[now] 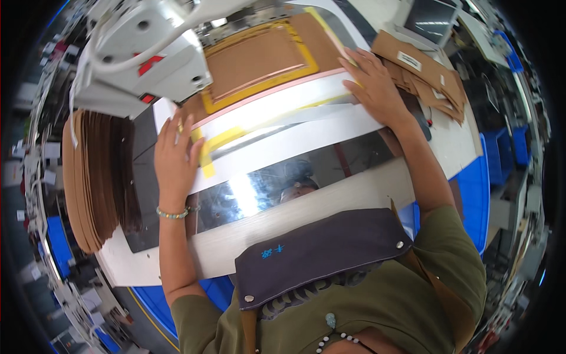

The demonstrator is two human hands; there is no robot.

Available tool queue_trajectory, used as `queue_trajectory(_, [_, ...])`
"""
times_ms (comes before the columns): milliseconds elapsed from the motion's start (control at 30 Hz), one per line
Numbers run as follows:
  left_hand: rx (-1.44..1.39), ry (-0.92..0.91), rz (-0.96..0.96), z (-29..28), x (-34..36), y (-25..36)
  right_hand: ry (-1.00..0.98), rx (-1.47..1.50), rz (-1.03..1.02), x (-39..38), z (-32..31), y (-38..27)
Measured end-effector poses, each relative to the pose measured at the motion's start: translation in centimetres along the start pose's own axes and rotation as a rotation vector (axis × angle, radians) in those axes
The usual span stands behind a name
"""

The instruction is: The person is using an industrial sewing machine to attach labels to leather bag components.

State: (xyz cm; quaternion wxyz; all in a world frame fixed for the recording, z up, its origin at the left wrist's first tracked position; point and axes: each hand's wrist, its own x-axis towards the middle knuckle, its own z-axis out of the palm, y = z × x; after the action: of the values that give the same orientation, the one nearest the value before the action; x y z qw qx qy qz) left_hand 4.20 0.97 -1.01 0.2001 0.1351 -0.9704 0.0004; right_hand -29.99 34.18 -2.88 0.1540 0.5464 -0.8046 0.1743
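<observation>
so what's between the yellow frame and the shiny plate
The head view shows mainly a pink strip, then white sheeting with yellow tape, between the yellow frame and the shiny plate.

Can count two hands (178, 156) (378, 87) near the middle, one yellow frame (305, 52) up top, one bracelet (171, 214) at left, two shiny snaps (249, 298) (400, 244) lower down.

Lit brightly, seemingly from above, with soft shadows. Burnt white in one patch on the shiny plate (268, 187), washed pale on the white sheet (283, 108). Rather sharp in the middle, bent and blurry toward the rim (quite black at the corners).
</observation>
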Motion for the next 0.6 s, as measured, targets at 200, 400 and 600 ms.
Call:
queue_trajectory(200, [0.045,-0.040,-0.049,0.10,-0.63,-0.54,-0.117,-0.016,0.064,0.01,-0.19,-0.41])
queue_trajectory(400, [0.023,-0.029,-0.065,0.31,-0.72,-0.87,-0.134,-0.037,0.080,0.04,-0.15,-0.37])
queue_trajectory(600, [-0.045,-0.046,-0.053,0.40,-0.51,-0.72,-0.089,-0.043,0.077,-0.13,-0.01,-0.14])
